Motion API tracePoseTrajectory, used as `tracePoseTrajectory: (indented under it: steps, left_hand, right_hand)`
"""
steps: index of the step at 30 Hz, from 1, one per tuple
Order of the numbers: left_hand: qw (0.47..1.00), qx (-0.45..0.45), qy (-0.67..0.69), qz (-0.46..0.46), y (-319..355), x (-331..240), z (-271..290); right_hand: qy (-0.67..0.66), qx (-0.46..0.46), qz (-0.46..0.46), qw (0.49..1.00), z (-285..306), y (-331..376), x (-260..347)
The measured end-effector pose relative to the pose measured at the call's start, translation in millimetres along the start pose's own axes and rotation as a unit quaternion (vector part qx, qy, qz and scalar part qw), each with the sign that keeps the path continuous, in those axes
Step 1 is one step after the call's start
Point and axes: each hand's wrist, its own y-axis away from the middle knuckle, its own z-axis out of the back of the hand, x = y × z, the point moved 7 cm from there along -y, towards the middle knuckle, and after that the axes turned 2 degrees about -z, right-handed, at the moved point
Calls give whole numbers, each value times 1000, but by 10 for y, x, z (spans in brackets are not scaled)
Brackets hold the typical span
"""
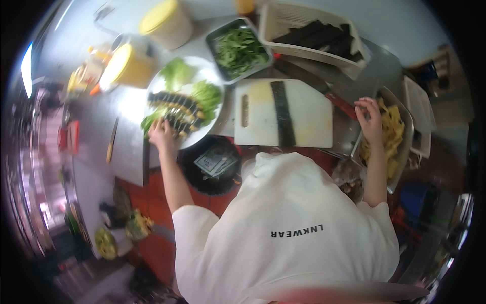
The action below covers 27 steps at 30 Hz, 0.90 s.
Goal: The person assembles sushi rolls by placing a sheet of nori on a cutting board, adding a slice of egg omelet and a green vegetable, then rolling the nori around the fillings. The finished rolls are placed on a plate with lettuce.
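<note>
“Two bare hands, left hand [162, 136] and right hand [371, 119], well apart. What lies nearest the person's white shirt [283, 213]?”

“A black bin [191, 176], near and left of the board [311, 114], with packets [216, 161] in it.”

“On the board itself?”

“A dark strip [283, 111], laid across it from near edge to far.”

“And the left hand?”

“Left of the board, fingers at the sliced rolls [177, 100] on a white plate [201, 67]. Blur hides whether they grip a piece. The rolls lie in two rows, lettuce [207, 96] around them.”

“The right?”

“Right of the board, raised, fingers bent, beside a tray [409, 137] of yellow strips [392, 131]. A knife [324, 91] lies slantwise at the board's far right corner, its red handle near the fingers; whether they touch it, one cannot tell.”

“Farther off?”

“Beyond the board's left end, a pan [248, 76] of greens [240, 50]; beyond its right half, a cream basket [298, 15] of dark sheets [324, 38]. Two yellow-lidded tubs [167, 25] stand to the board's far left.”
</note>
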Motion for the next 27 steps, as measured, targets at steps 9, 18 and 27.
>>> tracePoseTrajectory:
  steps: [9,18,27]
  left_hand:
    - [954,-201,119,-188,384,-1332,516]
    - [889,-17,312,-334,1141,-2771,110]
    - [875,65,332,-347,1462,-3079,-107]
  right_hand:
    - [230,1,-290,929,1593,579,-1358]
    - [283,3,-232,931,1328,923,-1286]
    - [310,143,-334,878,1331,1234,-1071]
